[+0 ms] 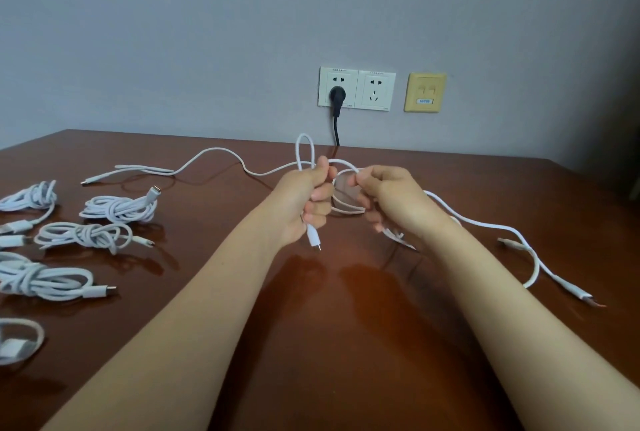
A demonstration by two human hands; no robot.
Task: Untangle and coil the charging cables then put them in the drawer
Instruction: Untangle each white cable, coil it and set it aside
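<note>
Above the brown table (346, 326), my left hand (306, 198) grips loops of a white charging cable (214, 153); a loop sticks up above the fist and a plug end (314, 239) hangs below it. My right hand (384, 198) pinches the same cable's loops just to the right. One strand trails left across the table to a far plug (93, 179). Another white strand (485, 222) runs right and ends in plugs near the table's right side. No drawer is in view.
Several bundled white cables (117, 208) lie on the table's left side. A black plug (337, 98) sits in a wall socket behind the table, its cord dropping behind the far edge. A yellow wall plate (424, 92) is to its right.
</note>
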